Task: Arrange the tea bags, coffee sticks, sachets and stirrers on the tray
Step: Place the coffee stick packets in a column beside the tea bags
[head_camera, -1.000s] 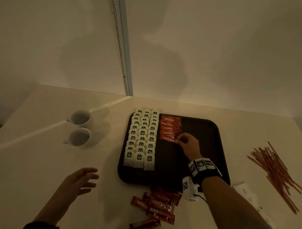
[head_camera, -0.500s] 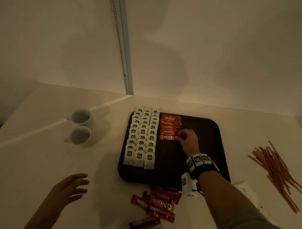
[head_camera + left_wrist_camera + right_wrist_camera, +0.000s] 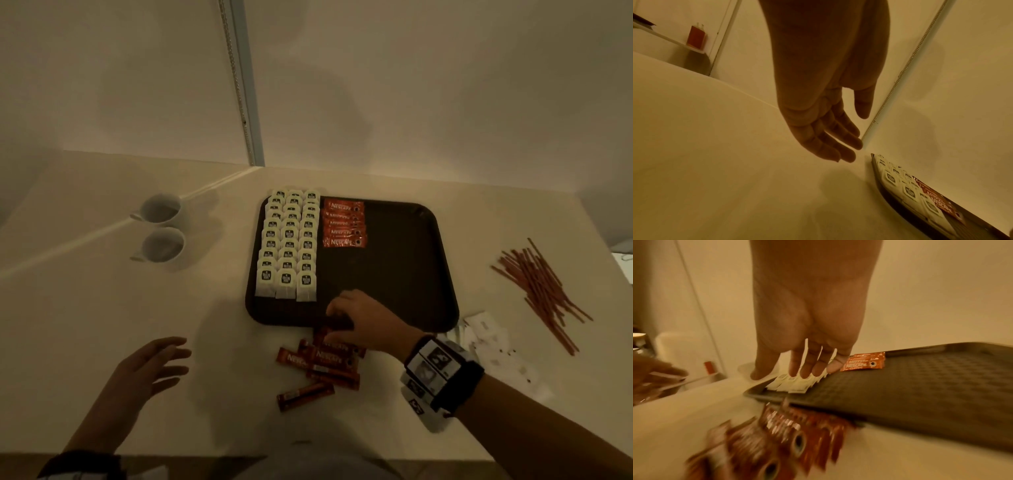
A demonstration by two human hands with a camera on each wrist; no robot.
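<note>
Head view, dim light. Tray (image 3: 411,274), dark: tea bags (image 3: 291,243) in three columns at its left; coffee sticks (image 3: 343,223), one overlapping column just beside them. Loose sticks (image 3: 322,363) piled on table (image 3: 102,308) at tray's near edge. Right hand (image 3: 359,320) above that pile, fingers straight, spread, empty. Left hand (image 3: 150,366) over bare table, fingers relaxed, empty. Stirrers (image 3: 541,291) and sachets (image 3: 489,339) right of tray. Two cups (image 3: 161,226) left.

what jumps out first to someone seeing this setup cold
The dark tray: three neat columns of white tea bags fill its left side, with Nescafe coffee sticks stacked beside them. Nearer, the right hand reaches over a loose pile of coffee sticks on the table.
</note>
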